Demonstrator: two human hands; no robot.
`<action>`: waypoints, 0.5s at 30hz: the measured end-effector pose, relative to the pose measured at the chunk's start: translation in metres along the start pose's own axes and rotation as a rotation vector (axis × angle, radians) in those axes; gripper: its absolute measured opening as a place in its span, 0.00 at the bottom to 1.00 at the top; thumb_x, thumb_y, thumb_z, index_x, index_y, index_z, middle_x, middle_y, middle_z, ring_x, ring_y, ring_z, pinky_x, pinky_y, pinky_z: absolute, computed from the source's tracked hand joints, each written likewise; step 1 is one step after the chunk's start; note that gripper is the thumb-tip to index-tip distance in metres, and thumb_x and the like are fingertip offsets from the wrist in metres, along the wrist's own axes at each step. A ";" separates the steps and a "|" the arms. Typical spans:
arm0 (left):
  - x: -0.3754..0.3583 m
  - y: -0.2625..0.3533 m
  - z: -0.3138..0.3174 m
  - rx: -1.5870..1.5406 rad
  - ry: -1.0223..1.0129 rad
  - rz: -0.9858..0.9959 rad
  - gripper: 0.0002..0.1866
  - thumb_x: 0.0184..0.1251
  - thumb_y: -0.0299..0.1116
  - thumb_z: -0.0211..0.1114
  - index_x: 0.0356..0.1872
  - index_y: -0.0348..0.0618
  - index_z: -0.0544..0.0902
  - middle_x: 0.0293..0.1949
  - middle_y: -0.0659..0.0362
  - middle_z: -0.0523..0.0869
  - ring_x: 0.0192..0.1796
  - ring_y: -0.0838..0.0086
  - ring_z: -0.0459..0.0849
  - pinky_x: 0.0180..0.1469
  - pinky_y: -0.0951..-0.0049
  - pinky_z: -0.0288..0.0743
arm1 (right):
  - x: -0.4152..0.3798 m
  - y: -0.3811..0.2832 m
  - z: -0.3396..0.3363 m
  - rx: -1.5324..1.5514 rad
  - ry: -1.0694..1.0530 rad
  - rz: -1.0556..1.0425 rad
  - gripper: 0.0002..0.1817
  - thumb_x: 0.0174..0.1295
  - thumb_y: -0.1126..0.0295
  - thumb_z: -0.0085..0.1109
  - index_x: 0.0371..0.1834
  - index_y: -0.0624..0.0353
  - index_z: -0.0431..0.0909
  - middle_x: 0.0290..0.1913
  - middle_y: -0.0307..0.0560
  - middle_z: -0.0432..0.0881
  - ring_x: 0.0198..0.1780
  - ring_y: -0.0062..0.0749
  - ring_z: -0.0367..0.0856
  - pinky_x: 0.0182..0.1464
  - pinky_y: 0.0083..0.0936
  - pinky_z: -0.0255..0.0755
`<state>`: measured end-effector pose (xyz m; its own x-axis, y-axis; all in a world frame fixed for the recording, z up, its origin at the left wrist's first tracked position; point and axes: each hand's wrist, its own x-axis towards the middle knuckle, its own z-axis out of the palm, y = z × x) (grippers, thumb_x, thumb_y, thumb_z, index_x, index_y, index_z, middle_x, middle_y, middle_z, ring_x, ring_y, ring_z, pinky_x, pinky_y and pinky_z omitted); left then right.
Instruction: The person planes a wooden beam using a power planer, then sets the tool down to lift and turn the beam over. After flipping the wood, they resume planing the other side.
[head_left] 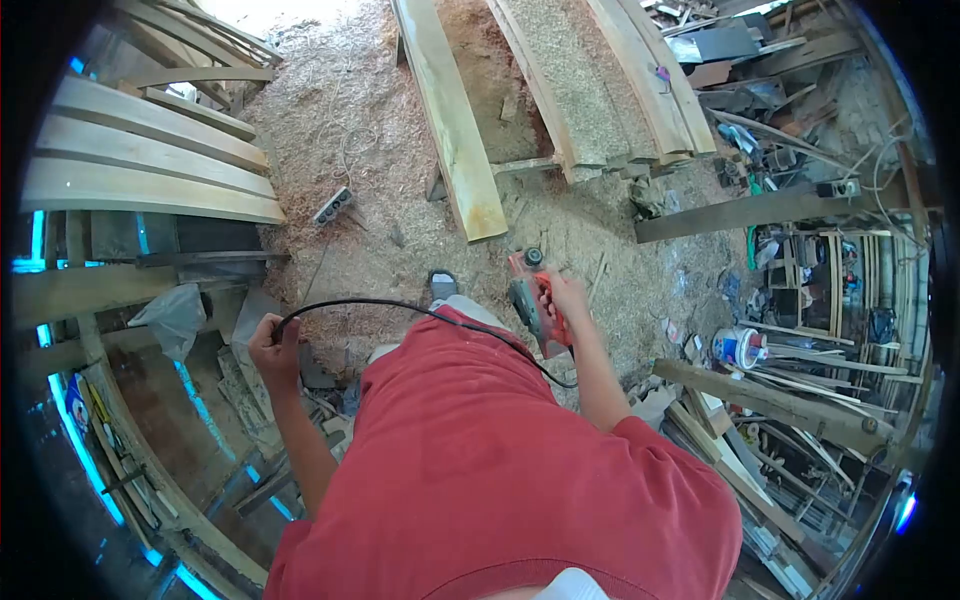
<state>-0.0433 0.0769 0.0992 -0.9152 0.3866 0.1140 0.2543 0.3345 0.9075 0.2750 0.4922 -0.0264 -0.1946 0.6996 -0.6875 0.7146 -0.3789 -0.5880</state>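
Observation:
My right hand (562, 300) is wrapped round the handle of a red and dark electric planer (530, 300), held in front of my right side. A black power cord (400, 303) runs from the tool across my body to my left hand (275, 345), whose fingers are closed on it. Just beyond the planer lies the near end of a long pale wooden board (470, 180), raised on a support. The planer is apart from the board in this view. Its underside is hidden from me.
A power strip (333, 206) lies on the shaving-covered floor (330, 130). More long boards (640, 70) rest at the upper right, and stacked planks (150, 165) at the left. A beam (740, 212) juts in from the right, near a white bucket (738, 347) and scrap wood.

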 end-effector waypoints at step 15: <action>0.043 0.015 0.075 0.145 -0.063 -0.134 0.16 0.66 0.27 0.75 0.27 0.38 0.74 0.23 0.69 0.66 0.29 0.84 0.61 0.30 0.77 0.55 | 0.099 0.007 0.011 0.163 -0.102 0.044 0.26 0.74 0.48 0.58 0.23 0.57 0.81 0.19 0.37 0.78 0.17 0.25 0.76 0.21 0.28 0.68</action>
<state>-0.0559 0.1629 0.0875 -0.9237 0.3817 -0.0330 0.1783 0.5046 0.8448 0.2533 0.5522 -0.1030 -0.2389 0.6186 -0.7485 0.6074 -0.5062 -0.6122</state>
